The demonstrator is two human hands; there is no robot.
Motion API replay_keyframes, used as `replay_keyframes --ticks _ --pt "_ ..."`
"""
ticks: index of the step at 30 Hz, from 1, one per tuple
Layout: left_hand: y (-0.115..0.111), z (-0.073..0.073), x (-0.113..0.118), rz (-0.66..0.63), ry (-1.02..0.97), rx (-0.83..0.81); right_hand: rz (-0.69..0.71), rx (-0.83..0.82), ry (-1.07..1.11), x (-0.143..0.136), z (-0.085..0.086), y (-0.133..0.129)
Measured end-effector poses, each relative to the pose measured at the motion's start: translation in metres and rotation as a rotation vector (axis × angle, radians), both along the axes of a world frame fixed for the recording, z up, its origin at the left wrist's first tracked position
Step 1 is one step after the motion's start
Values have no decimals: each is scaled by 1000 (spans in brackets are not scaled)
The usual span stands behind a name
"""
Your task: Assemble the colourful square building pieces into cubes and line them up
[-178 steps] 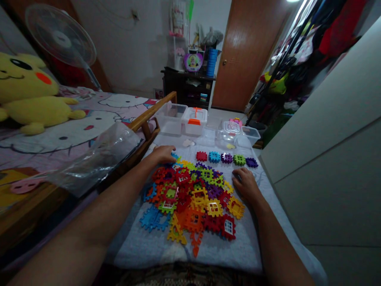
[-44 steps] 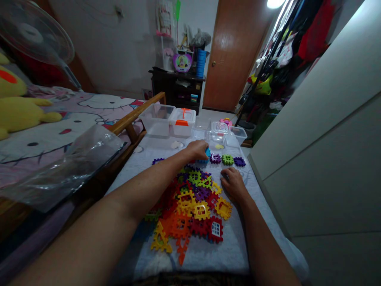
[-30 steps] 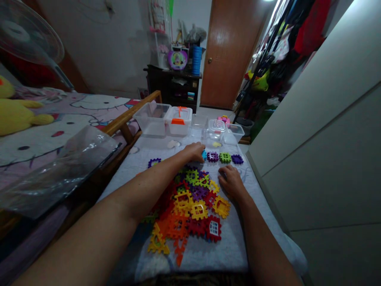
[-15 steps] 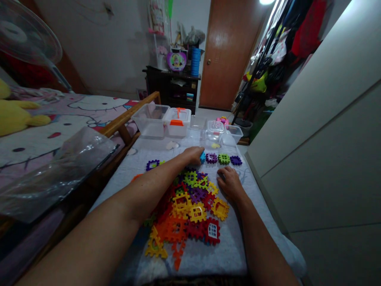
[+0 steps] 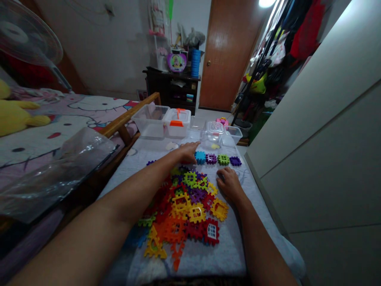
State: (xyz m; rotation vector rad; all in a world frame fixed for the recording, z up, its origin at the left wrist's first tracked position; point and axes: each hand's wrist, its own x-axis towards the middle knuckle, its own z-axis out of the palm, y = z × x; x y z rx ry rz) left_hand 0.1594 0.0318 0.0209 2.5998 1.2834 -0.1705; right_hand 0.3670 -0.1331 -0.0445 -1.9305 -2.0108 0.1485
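Observation:
My left hand [image 5: 188, 151] is over the row of toy building blocks near the back of the cloth, beside a light blue block [image 5: 200, 157]. Its fingers reach forward and its thumb is apart; I see nothing in its grasp. A bit of red shows beneath it. Rightward the row continues with a purple window block [image 5: 211, 159], a green window block [image 5: 223, 159] and a dark blue frame block [image 5: 235, 161]. My right hand [image 5: 228, 179] rests on the cloth in front of these, fingers loosely bent and empty. Between my forearms lies a heap of mixed interlocking blocks [image 5: 181, 202].
Clear plastic boxes [image 5: 150, 123] line the back edge, among them one with an orange-latched lid [image 5: 177, 121]. A wooden bed rail [image 5: 131, 113] and a clear plastic bag [image 5: 68, 163] are on the left. A pale cabinet [image 5: 321, 139] stands close on the right.
My left hand has moved left off the light blue block, which now shows fully in the row; its fingers have spread. My right hand has stayed almost where it was.

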Motion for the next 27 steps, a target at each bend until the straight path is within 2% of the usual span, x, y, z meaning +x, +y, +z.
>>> replay_keyframes --ticks 3,6,12,19,23,27 --pt "4 7 -22 37 31 -29 -7 -2 -7 -1 1 0" --pt "4 5 -36 35 72 -30 -12 1 -13 -2 2 -1" --pt "4 -12 -35 5 65 8 1 8 -7 0 1 0" --pt "9 -20 -33 -12 47 26 21 45 -1 2 -2 0" --pt "1 -10 -38 -6 19 44 31 53 -3 3 -2 0" --pt "-20 16 -61 -49 -73 74 46 65 -6 6 -5 2"
